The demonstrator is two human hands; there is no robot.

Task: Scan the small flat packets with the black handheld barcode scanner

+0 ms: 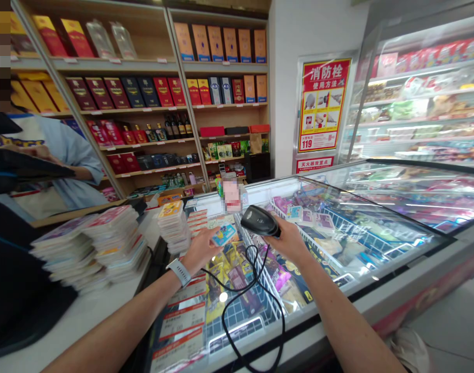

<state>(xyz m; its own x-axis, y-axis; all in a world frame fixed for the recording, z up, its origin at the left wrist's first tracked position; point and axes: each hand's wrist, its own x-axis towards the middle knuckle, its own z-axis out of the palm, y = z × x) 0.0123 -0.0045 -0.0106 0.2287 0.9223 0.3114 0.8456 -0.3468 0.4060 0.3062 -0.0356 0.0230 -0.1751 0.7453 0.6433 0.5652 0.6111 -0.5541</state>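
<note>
My right hand (290,239) grips a black handheld barcode scanner (258,220), its head turned to the left. A black coiled cable (254,277) loops below it over the freezer glass. My left hand (200,249), with a watch on the wrist, holds a flat blue-and-yellow picture card (224,234) by its near edge, just left of the scanner. Behind my left hand stands a stack of similar flat cards (171,225). Three more cards (312,217) lie on the glass beyond my right hand.
The glass-topped freezer (376,207) holds bagged goods in wire baskets. Price labels (182,316) line its left edge. Taller card stacks (114,243) stand on the white counter (108,321) at left. Another person (54,155) stands behind a black counter device. Shelves of boxes (143,111) stand behind.
</note>
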